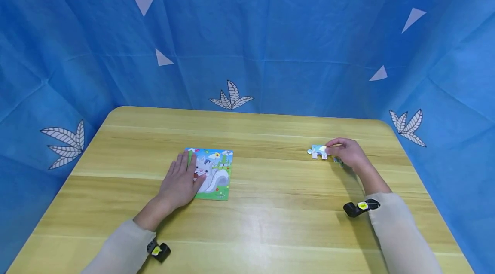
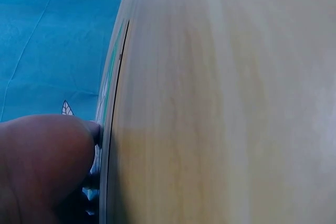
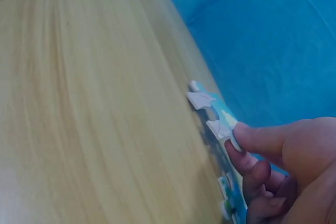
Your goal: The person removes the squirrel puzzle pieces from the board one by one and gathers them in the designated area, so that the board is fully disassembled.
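Note:
On the left of the table, a square squirrel picture puzzle lies flat with its top face showing a grey squirrel on green grass. My left hand rests on its left part, fingers straight and thumb spread over the picture. Over at the right, my right hand pinches a light-blue jigsaw piece between thumb and fingers. In the right wrist view the piece is tilted, its knobs and notches pointing away from the thumb. A second, greenish-blue jigsaw piece lies below the hand, partly hidden by the fingers.
The wooden table has a pale yellow grain and rounded far corners. A blue curtain with white triangles and leaf prints hangs behind and along both sides. Each wrist carries a small black camera on a strap.

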Demonstrator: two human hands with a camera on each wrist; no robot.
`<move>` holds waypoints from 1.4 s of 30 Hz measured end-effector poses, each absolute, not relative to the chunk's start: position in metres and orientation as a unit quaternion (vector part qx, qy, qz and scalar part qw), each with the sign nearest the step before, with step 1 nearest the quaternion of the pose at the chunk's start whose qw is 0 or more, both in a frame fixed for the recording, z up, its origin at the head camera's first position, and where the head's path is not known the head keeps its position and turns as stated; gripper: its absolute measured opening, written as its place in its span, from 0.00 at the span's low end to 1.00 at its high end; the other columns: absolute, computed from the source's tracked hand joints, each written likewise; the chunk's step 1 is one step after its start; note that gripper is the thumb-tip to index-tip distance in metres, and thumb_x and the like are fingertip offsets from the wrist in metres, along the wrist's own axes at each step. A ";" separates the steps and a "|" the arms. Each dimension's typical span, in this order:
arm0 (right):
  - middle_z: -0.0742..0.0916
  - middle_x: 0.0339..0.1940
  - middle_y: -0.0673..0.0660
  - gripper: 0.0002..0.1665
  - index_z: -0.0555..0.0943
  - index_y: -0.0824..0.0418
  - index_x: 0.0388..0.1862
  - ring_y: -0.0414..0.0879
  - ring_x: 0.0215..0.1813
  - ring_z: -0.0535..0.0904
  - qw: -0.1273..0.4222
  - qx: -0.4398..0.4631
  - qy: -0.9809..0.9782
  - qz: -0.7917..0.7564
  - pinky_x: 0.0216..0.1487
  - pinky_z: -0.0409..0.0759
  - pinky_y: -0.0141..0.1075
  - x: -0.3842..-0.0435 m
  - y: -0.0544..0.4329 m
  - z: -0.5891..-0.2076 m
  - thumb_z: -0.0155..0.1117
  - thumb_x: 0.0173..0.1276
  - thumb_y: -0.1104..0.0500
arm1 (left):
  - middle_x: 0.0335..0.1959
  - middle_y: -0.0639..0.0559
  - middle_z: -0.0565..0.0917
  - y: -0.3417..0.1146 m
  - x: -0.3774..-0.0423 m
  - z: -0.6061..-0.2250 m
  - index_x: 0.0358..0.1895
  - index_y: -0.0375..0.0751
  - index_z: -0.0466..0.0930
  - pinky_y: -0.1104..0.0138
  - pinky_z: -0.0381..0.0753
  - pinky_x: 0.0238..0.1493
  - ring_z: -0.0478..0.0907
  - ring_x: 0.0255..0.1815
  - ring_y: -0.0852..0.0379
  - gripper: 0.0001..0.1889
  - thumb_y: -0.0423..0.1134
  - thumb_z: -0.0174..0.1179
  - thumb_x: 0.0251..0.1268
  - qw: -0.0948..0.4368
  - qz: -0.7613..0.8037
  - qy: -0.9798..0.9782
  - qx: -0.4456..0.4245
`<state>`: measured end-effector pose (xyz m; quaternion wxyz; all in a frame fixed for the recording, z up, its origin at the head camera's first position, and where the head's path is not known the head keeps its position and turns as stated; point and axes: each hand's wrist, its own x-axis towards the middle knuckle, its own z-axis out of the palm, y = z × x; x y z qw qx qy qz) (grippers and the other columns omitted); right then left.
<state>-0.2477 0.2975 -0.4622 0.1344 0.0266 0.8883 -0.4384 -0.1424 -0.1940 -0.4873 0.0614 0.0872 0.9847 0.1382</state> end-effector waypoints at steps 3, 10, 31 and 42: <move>0.88 0.39 0.55 0.21 0.80 0.68 0.57 0.47 0.39 0.77 0.126 0.022 0.898 -0.420 0.38 0.73 0.40 -0.248 0.299 -0.465 0.66 0.74 0.55 | 0.81 0.27 0.43 -0.194 -0.142 -0.487 0.79 0.25 0.45 0.41 0.42 0.79 0.38 0.82 0.31 0.40 0.53 0.44 0.82 0.063 0.138 0.985 0.086; 0.88 0.41 0.61 0.19 0.81 0.69 0.56 0.51 0.41 0.80 0.113 0.009 0.912 -0.395 0.37 0.74 0.39 -0.244 0.295 -0.464 0.65 0.74 0.57 | 0.81 0.27 0.43 -0.194 -0.143 -0.488 0.79 0.25 0.45 0.42 0.42 0.79 0.37 0.82 0.31 0.40 0.53 0.44 0.82 0.064 0.136 0.985 0.086; 0.86 0.41 0.61 0.16 0.82 0.69 0.51 0.49 0.39 0.77 0.058 -0.007 0.935 -0.351 0.39 0.73 0.39 -0.237 0.285 -0.461 0.62 0.75 0.57 | 0.81 0.28 0.42 -0.195 -0.142 -0.489 0.80 0.26 0.45 0.41 0.42 0.79 0.37 0.82 0.31 0.40 0.54 0.44 0.82 0.061 0.139 0.985 0.087; 0.86 0.40 0.61 0.13 0.84 0.67 0.51 0.48 0.35 0.77 0.057 -0.063 0.903 -0.420 0.35 0.75 0.38 -0.249 0.214 -0.459 0.61 0.76 0.60 | 0.81 0.27 0.43 -0.197 -0.142 -0.489 0.79 0.26 0.48 0.40 0.43 0.79 0.39 0.81 0.30 0.39 0.53 0.47 0.81 0.051 0.158 0.982 0.088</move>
